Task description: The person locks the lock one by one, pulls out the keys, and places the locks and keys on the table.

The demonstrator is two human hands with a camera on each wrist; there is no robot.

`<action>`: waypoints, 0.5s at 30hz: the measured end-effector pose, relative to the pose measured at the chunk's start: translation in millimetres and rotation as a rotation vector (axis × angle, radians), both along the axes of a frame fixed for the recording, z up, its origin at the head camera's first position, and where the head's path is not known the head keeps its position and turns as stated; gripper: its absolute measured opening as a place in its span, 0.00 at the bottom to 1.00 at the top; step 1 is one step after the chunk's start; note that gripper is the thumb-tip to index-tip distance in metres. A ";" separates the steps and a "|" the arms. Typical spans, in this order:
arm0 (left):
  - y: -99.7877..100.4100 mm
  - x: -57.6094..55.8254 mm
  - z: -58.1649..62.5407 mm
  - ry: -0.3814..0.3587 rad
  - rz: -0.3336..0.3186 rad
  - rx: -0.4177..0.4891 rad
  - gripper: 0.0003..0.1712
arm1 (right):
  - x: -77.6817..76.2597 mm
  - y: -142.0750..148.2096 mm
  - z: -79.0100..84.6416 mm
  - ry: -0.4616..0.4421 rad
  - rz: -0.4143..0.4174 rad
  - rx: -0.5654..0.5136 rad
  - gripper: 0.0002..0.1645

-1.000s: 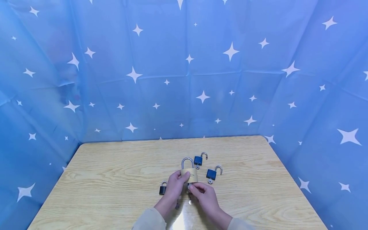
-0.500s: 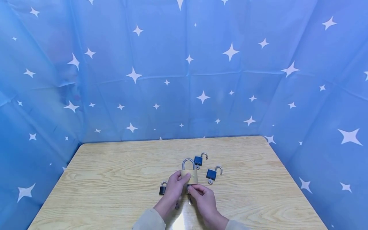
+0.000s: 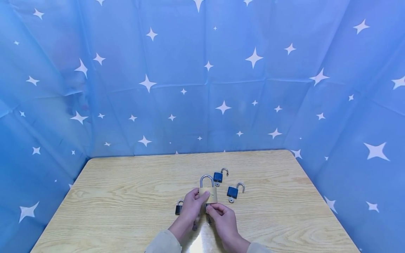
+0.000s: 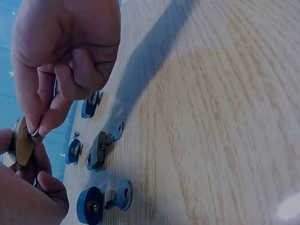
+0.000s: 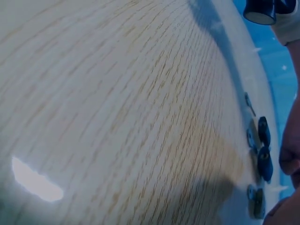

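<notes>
My left hand (image 3: 191, 206) grips a large brass padlock (image 3: 211, 199) upright above the table, thumb across its front face. Its steel shackle is closed. Below the padlock, my right hand (image 3: 226, 221) pinches a small metal key (image 4: 36, 133) right at the keyhole in the underside; the fingers hide most of it. In the left wrist view, a smaller brass padlock (image 4: 99, 149) with a key (image 4: 118, 131) in it lies on the table beyond the hands. A black padlock (image 3: 178, 209) lies left of my left hand, its shackle closed.
Two blue padlocks, one farther back (image 3: 218, 176) and one to the right (image 3: 232, 192), lie with shackles open and keys in them. Another key (image 3: 194, 227) shows beside the left wrist. A starry blue curtain (image 3: 177, 119) surrounds the wooden table (image 3: 126, 196) at the back and sides.
The brass padlock has sunk very slightly in the left hand's grip. My right hand has shifted a little left, keeping its pinch below the padlock. The padlocks on the table lie unmoved.
</notes>
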State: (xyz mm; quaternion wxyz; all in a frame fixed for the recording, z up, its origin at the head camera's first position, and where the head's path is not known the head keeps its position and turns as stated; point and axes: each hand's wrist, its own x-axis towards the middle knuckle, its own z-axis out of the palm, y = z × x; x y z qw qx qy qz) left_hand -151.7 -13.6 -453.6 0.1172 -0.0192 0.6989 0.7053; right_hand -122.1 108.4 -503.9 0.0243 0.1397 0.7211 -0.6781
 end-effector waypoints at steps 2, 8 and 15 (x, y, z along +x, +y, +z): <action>0.1 -0.2 -0.7 -0.001 0.002 0.002 0.20 | -0.1 -0.3 0.7 0.006 -0.005 0.000 0.17; 0.7 -0.9 -3.5 0.004 0.010 0.013 0.18 | -0.8 -0.1 -0.5 0.015 0.009 0.026 0.15; 1.6 0.4 -1.1 0.008 0.027 0.005 0.18 | -2.0 -0.3 0.8 0.037 0.018 0.037 0.13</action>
